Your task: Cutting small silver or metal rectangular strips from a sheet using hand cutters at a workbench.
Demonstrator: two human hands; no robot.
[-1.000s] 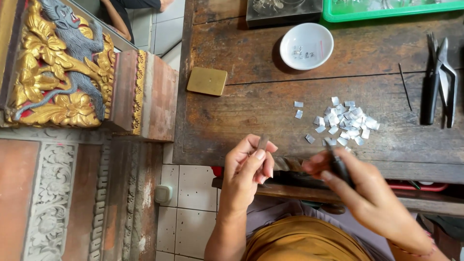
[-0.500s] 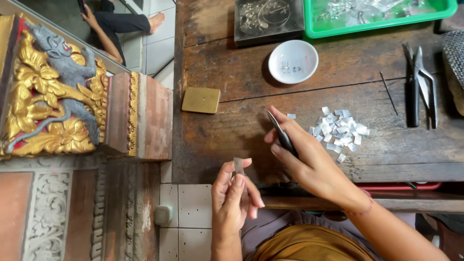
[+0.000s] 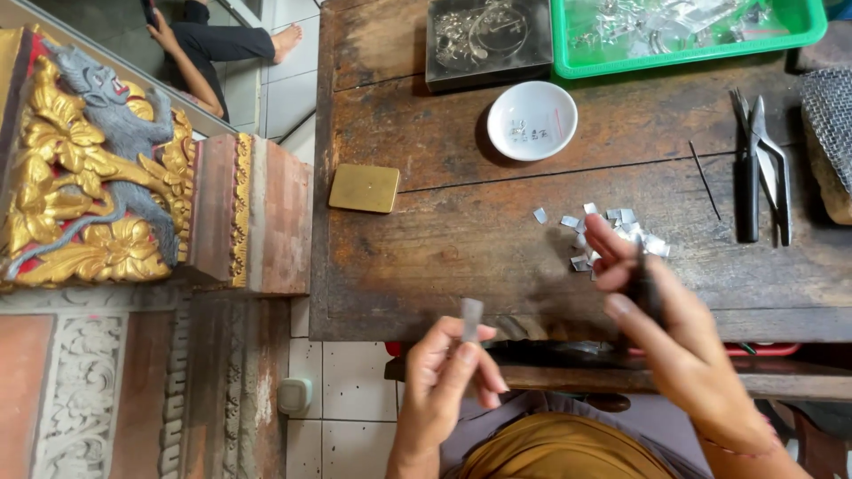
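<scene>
Silver-grey and flat, a small metal strip (image 3: 471,318) stands upright, pinched between thumb and fingertips of the left hand (image 3: 448,377), raised just off the near edge of the worn wooden table (image 3: 444,248). The right hand (image 3: 661,319) angles in over the table edge, fingers wrapped around a dark slim tool (image 3: 642,275) whose tip points toward a loose pile of small shiny metal pieces (image 3: 612,232). Nearby sit a smooth brass square plate (image 3: 365,188), a round white dish (image 3: 532,120) and dark steel pliers (image 3: 761,168)

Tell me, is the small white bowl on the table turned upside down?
No, the small white bowl stands right way up on the wooden table, its open side facing the camera with a few tiny bits inside.
</scene>
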